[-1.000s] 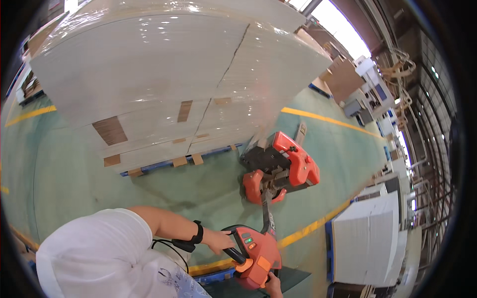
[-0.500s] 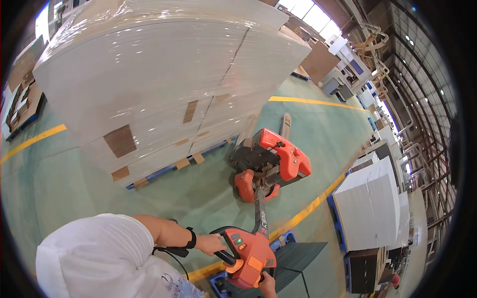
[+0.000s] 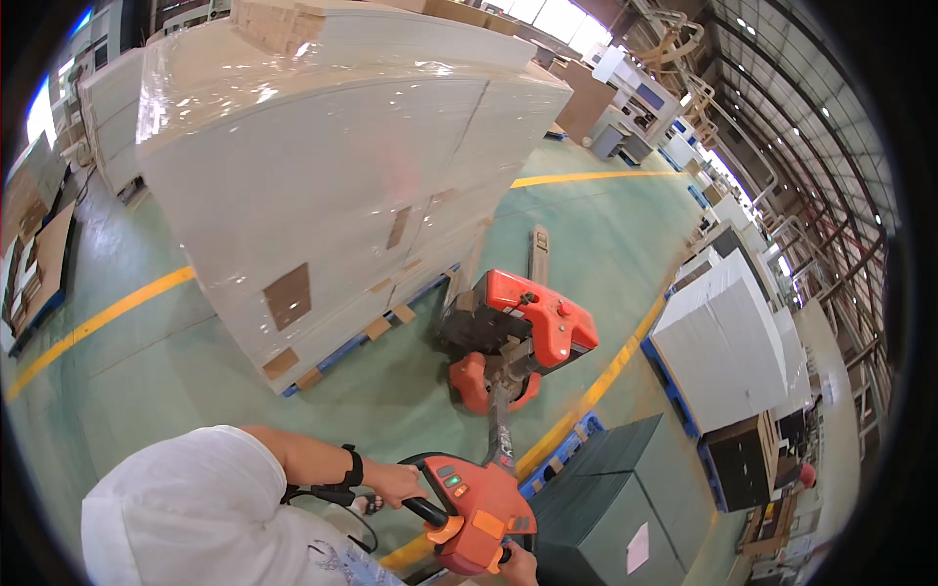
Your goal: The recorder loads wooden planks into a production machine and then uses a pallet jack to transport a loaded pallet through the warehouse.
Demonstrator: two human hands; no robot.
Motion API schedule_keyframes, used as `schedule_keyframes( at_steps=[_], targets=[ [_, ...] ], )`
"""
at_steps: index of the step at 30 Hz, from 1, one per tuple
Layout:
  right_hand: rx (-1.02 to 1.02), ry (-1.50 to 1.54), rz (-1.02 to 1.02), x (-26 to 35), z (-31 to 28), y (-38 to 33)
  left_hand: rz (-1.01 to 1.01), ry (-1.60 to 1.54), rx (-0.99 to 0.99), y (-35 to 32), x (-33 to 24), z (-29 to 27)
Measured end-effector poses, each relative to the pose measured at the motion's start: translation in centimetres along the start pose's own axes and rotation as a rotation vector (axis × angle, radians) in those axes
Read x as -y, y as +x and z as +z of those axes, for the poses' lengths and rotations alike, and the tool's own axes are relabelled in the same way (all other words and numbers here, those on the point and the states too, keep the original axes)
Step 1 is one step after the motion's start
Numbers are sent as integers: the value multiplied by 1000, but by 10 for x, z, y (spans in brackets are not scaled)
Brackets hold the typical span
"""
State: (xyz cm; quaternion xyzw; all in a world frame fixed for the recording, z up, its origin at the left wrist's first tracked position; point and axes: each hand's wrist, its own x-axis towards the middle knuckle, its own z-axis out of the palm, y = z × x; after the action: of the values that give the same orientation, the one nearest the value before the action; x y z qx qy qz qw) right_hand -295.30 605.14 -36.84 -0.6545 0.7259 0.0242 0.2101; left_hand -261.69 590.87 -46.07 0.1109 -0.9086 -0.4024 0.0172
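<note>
My left hand (image 3: 399,483) is wrapped round the black left grip of the orange-red tiller head (image 3: 479,513) of an electric pallet truck. On the head's other side, my right hand (image 3: 518,565) is closed round the right grip, partly cut off by the lower edge. From the head a dark tiller arm (image 3: 501,425) runs to the truck's red body (image 3: 547,313). One fork (image 3: 539,254) shows on the floor beyond it; the other is mostly hidden beside a tall film-wrapped stack of white board (image 3: 342,186), which rests on a blue pallet (image 3: 342,350).
Close on the right, a dark green stack (image 3: 625,488) stands by a blue pallet (image 3: 562,454). Farther right are a white board stack (image 3: 718,337) and a brown-black stack (image 3: 741,464), with a person in a red cap (image 3: 806,476) behind. Yellow lines (image 3: 616,366) mark the green floor.
The view has swung and moved, so the wrapped stack looks farther right and the dark green stack shows more fully beside the tiller head. Both hands keep hold of the grips.
</note>
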Motion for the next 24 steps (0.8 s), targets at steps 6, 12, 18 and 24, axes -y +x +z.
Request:
schedule_keyframes(
  at_steps=[6,12,18,24],
  targets=[
    [-94,27,41,135,58,-126,111,-34,45,-137,-28,45],
    [5,21,85,233,138,-226,163,37,158,-283,-61,72],
    [-146,54,12,352,199,-327,213,52,55,-416,-96,108],
    [-180,51,112,455,238,-407,86,221,9,-526,-132,139]
  ],
)
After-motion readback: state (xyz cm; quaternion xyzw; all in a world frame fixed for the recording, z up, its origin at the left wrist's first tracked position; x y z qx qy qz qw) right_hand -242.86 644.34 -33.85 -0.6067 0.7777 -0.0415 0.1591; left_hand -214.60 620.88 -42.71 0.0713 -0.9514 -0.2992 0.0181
